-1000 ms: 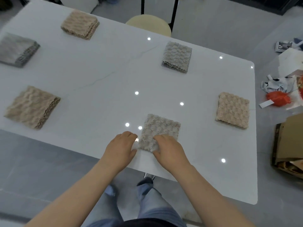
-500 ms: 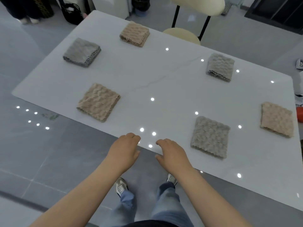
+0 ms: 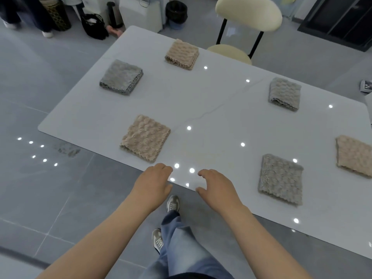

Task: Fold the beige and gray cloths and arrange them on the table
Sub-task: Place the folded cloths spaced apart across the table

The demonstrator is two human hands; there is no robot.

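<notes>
The left hand point(image 3: 154, 182) and right hand point(image 3: 217, 186) hover over the white glossy surface's point(image 3: 201, 109) near edge, each grip loose and empty. Any squaring of the near-right gray folded fleece cloth point(image 3: 280, 179) likely wants flat fingers, not a pinch.

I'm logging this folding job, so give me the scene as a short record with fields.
table: white table, chair at its far side
beige: three folded, far beige cloth, near-left beige cloth, right-edge beige cloth
gray: three folded, far-left gray cloth, far-right gray cloth, near-right gray cloth
spacing: all apart, none touching
left hand: empty, relaxed, at the near edge
right hand: empty, relaxed, at the near edge
</notes>
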